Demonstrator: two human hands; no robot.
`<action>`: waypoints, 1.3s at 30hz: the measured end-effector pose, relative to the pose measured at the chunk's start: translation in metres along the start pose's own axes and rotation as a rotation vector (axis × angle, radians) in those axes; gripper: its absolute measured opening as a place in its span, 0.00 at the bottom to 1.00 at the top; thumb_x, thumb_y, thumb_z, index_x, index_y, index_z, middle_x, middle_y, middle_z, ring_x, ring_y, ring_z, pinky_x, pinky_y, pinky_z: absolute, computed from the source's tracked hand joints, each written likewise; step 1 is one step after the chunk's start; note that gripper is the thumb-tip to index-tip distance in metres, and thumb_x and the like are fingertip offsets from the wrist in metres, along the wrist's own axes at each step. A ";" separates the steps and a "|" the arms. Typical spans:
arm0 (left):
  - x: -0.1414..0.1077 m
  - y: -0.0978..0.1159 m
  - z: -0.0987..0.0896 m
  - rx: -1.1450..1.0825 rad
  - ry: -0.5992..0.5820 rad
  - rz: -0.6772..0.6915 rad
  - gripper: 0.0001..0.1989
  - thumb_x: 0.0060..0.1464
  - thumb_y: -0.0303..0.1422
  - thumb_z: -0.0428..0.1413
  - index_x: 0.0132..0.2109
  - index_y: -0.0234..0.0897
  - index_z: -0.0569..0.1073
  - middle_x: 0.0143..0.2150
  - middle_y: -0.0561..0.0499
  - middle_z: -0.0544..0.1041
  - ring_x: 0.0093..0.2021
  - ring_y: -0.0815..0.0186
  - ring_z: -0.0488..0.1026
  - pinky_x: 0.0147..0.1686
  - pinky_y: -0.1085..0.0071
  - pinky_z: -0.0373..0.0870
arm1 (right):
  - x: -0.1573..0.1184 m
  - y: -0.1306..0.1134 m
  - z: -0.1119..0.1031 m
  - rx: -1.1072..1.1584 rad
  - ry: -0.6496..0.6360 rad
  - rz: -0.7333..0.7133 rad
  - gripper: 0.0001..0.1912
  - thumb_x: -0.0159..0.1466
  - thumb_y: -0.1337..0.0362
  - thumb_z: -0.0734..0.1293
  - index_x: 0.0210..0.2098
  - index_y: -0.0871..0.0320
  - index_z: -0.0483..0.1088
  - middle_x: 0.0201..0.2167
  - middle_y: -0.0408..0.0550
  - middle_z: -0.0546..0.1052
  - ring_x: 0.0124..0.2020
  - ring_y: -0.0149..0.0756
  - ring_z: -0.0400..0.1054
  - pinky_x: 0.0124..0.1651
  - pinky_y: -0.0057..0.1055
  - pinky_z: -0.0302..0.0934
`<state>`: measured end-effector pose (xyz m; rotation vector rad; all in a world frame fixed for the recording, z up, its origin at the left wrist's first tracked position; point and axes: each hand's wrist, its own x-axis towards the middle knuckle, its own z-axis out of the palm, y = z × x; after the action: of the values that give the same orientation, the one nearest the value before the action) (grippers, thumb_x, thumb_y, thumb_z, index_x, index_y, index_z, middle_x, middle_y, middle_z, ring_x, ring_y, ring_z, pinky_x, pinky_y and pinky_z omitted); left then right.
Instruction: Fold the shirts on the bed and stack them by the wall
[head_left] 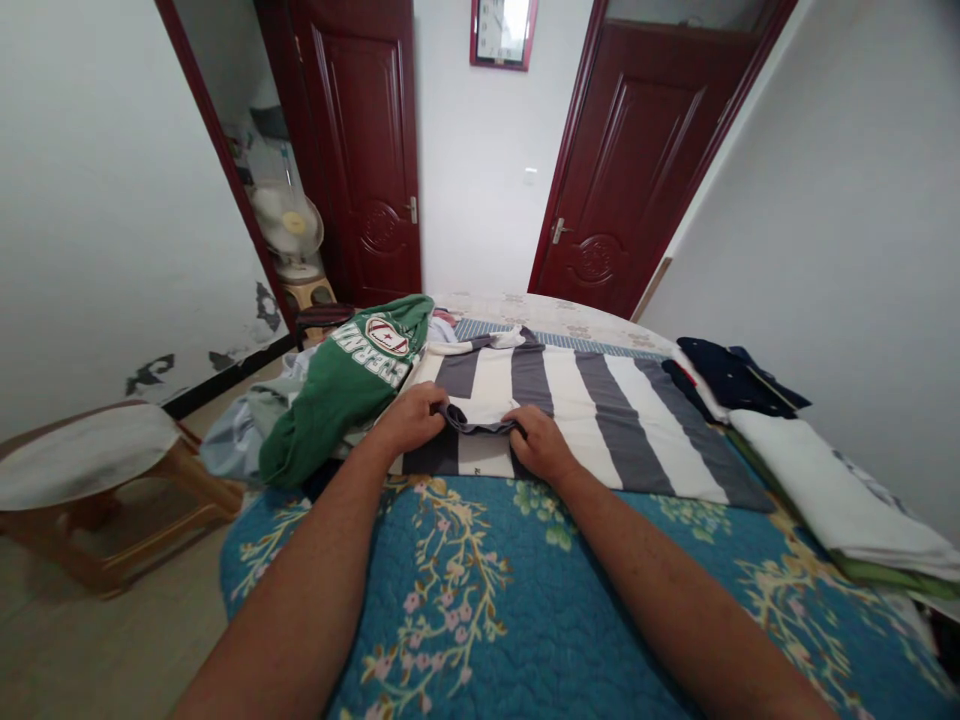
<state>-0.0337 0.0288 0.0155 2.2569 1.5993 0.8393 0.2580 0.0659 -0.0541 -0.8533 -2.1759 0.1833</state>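
A grey and white striped garment (570,400) lies spread across the table's floral blue cover (525,600). Along its near left part, my left hand (414,416) pinches one end of a dark-edged opening in the striped cloth. The other end of that same edge is pinched in my right hand (538,440). Between the two hands the edge sags slightly and stands a little off the cloth below. Just left of my left hand rests a crumpled green garment (345,385) with white lettering.
Folded white cloth (847,490) and dark blue clothes (739,375) lie at the right. Pale clothes (247,425) hang over the left edge. A wooden stool (97,480) stands left of the table; two dark red doors are behind.
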 end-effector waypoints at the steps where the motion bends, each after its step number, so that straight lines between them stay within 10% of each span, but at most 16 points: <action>1: 0.000 -0.002 -0.001 0.006 -0.039 -0.012 0.02 0.51 0.29 0.57 0.32 0.40 0.74 0.34 0.50 0.76 0.36 0.61 0.72 0.37 0.67 0.66 | -0.001 -0.002 -0.002 0.006 -0.038 -0.032 0.14 0.64 0.71 0.64 0.46 0.57 0.77 0.42 0.54 0.82 0.48 0.45 0.75 0.57 0.40 0.69; 4: -0.001 -0.006 -0.001 -0.053 -0.128 -0.127 0.10 0.60 0.35 0.52 0.31 0.41 0.72 0.34 0.50 0.77 0.36 0.60 0.74 0.37 0.67 0.67 | -0.001 -0.008 -0.008 0.028 -0.139 -0.110 0.12 0.61 0.70 0.66 0.42 0.57 0.78 0.40 0.52 0.82 0.45 0.44 0.74 0.54 0.40 0.68; 9: 0.003 0.001 0.015 0.107 0.134 -0.473 0.27 0.65 0.57 0.54 0.54 0.39 0.77 0.42 0.44 0.83 0.43 0.54 0.80 0.42 0.64 0.71 | 0.001 -0.016 -0.017 0.077 -0.104 -0.094 0.10 0.70 0.65 0.64 0.38 0.55 0.77 0.36 0.49 0.81 0.41 0.41 0.74 0.50 0.37 0.67; 14: 0.005 0.003 0.031 0.383 0.040 -0.422 0.34 0.64 0.40 0.58 0.75 0.49 0.65 0.58 0.39 0.82 0.54 0.49 0.81 0.49 0.62 0.74 | 0.004 0.001 -0.009 -0.046 0.165 0.131 0.16 0.72 0.66 0.60 0.51 0.57 0.78 0.47 0.55 0.82 0.51 0.45 0.75 0.61 0.41 0.67; 20: 0.010 -0.019 0.025 0.218 0.057 -0.347 0.23 0.64 0.27 0.51 0.61 0.40 0.82 0.61 0.42 0.83 0.60 0.55 0.80 0.61 0.66 0.71 | 0.004 0.018 -0.001 -0.206 -0.028 0.184 0.24 0.74 0.67 0.60 0.67 0.57 0.73 0.52 0.57 0.81 0.54 0.47 0.72 0.64 0.45 0.66; 27: 0.008 0.002 0.032 0.324 0.025 -0.421 0.36 0.58 0.54 0.62 0.69 0.46 0.73 0.59 0.36 0.82 0.55 0.45 0.81 0.51 0.58 0.75 | 0.007 0.018 0.001 -0.302 -0.153 0.133 0.18 0.75 0.66 0.63 0.59 0.57 0.79 0.52 0.57 0.80 0.54 0.46 0.72 0.64 0.42 0.65; 33: 0.009 0.000 0.035 0.217 0.137 -0.490 0.10 0.58 0.30 0.58 0.46 0.42 0.80 0.44 0.42 0.83 0.47 0.53 0.81 0.46 0.63 0.72 | 0.003 0.022 0.006 -0.249 -0.004 0.146 0.20 0.76 0.67 0.59 0.58 0.62 0.79 0.51 0.60 0.81 0.55 0.47 0.73 0.65 0.43 0.66; 39: 0.013 -0.026 0.023 -0.147 0.227 -0.507 0.15 0.52 0.26 0.54 0.44 0.38 0.81 0.28 0.51 0.79 0.32 0.59 0.77 0.37 0.68 0.72 | 0.001 0.025 0.006 -0.212 0.016 0.169 0.18 0.74 0.65 0.61 0.57 0.59 0.79 0.51 0.58 0.82 0.54 0.46 0.74 0.63 0.42 0.68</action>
<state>-0.0379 0.0533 -0.0120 1.5890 2.0078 1.0465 0.2661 0.0864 -0.0678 -1.1553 -2.1336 0.0286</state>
